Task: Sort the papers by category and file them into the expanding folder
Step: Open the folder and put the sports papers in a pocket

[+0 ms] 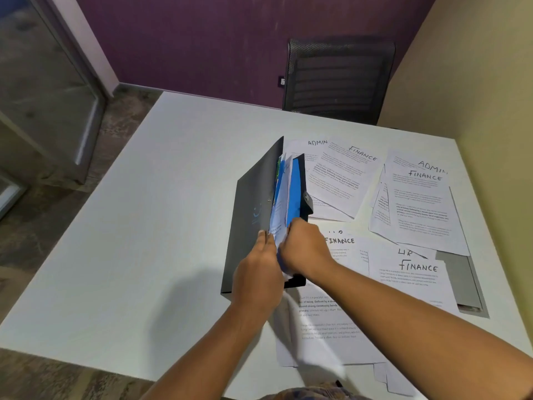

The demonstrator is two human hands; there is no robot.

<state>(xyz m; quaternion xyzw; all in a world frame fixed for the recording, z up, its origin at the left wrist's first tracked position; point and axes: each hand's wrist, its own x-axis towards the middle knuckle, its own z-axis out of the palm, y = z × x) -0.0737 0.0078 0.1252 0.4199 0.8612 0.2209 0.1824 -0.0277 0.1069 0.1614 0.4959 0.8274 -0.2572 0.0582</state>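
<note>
A dark grey expanding folder [252, 203] stands on edge on the white table [144, 226], its top spread to show blue dividers and white sheets [281, 203] inside. My left hand [258, 272] grips the near end of the folder's grey cover. Beside it, my right hand [302, 246] pinches the near edge of the white sheets in a pocket. Loose papers lie to the right, headed FINANCE [340, 180], ADMIN [317, 142] and HR [405, 252].
More printed sheets [326, 327] lie under my forearms at the table's near edge. A flat grey folder [461, 281] pokes out under papers at the right. A black mesh chair [337, 79] stands behind the table, and a beige wall borders its right side.
</note>
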